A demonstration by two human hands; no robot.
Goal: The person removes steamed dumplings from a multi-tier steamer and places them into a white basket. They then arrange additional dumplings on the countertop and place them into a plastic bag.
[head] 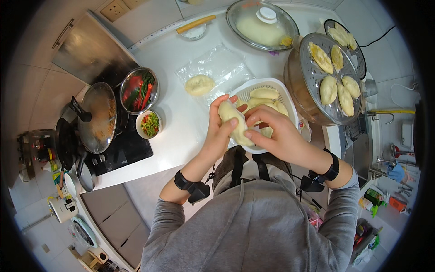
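Note:
A pale, elongated dough bun (pixel 234 120) rests in my left hand (pixel 219 131), fingers behind it and thumb across its front. My right hand (pixel 273 127) pinches the bun's lower right edge between thumb and fingers. Just behind my right hand is a white plastic basket (pixel 293 105) with several shaped buns (pixel 264 93) in it; my hand hides part of them. To the left, a flattened oval of dough (pixel 199 85) lies on a clear plastic sheet (pixel 226 64) spread on the white counter (pixel 176 112).
A steamer tray (pixel 343 78) on a pot holds several buns at the right. Behind stands a glass-lidded bowl of dough (pixel 261 25), with a rolling pin (pixel 196 23) to its left. Leftward are a bowl of peppers (pixel 139 90), a cup of chopped peppers (pixel 149 124) and a lidded pan (pixel 97 119).

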